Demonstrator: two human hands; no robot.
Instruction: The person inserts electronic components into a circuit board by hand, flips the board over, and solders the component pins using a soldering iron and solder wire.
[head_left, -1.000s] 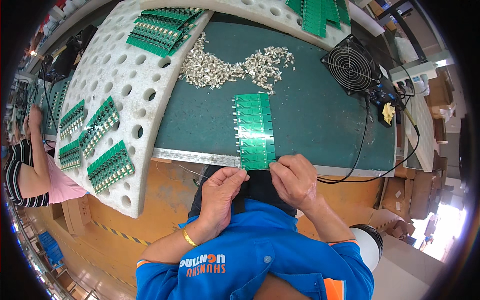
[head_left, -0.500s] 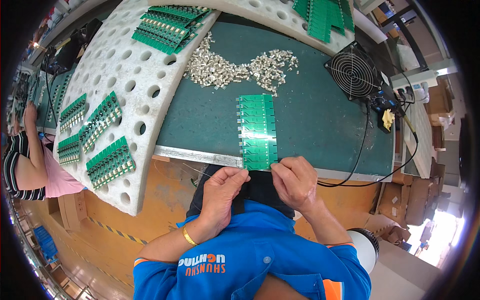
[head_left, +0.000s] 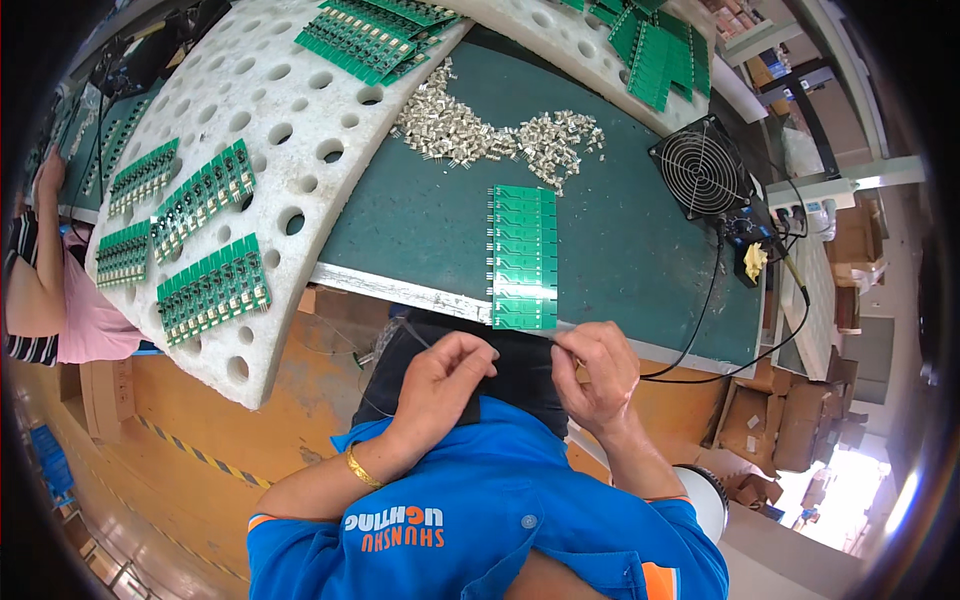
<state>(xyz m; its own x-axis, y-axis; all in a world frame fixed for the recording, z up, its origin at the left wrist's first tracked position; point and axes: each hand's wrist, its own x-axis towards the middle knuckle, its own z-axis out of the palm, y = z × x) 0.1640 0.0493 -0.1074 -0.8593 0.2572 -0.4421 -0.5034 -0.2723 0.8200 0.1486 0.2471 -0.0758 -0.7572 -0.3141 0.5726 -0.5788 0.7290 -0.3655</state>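
Note:
A green panel of small circuit boards [head_left: 524,255], with pins along its left side, lies at the front edge of the dark green mat [head_left: 630,260]. My left hand [head_left: 440,385] is closed just below the panel, thumb against fingers; a thin wire [head_left: 415,332] runs up to it, and whether it grips this is unclear. My right hand [head_left: 595,370] is pinched near the panel's lower right corner; what its fingertips hold, if anything, is too small to tell. Behind the panel lies a spread pile of small silvery components [head_left: 455,130].
Perforated foam slabs [head_left: 270,150] bearing populated boards [head_left: 212,288] and bare panels [head_left: 655,65] flank the pile. A fan unit [head_left: 700,170] with cables and a power strip [head_left: 815,188] stands right. A co-worker's arm [head_left: 45,260] shows left; cardboard [head_left: 760,420] lies lower right.
Both hands have drawn slightly away from the panel's bottom edge, the left one lower, so a gap now shows under the panel. The camera's view has also shifted.

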